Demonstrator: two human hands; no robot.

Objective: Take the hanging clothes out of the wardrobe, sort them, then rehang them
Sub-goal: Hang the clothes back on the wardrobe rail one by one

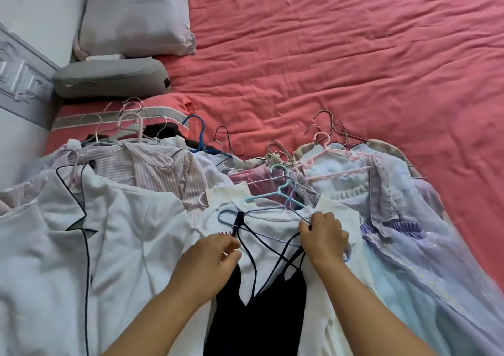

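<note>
A dark navy strappy top (261, 309) lies flat on white garments (122, 246), its crossed straps looped over a blue wire hanger (261, 213).

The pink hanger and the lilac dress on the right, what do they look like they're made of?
Pink hanger: moulded plastic by the look, thick and matte with notched bars. Lilac dress: thin, sheer fabric, perhaps chiffon or tulle; the layers show through and fall softly.

A big bed (341, 55) with a wrinkly pink sheet holds everything. At its top left corner lie a pale pillow (133, 14), a grey cushion (109, 76) and a pink pillow (122, 110) with a pale stripe. A pile of clothes on hangers (245, 181) is spread across the near side of the bed.
</note>
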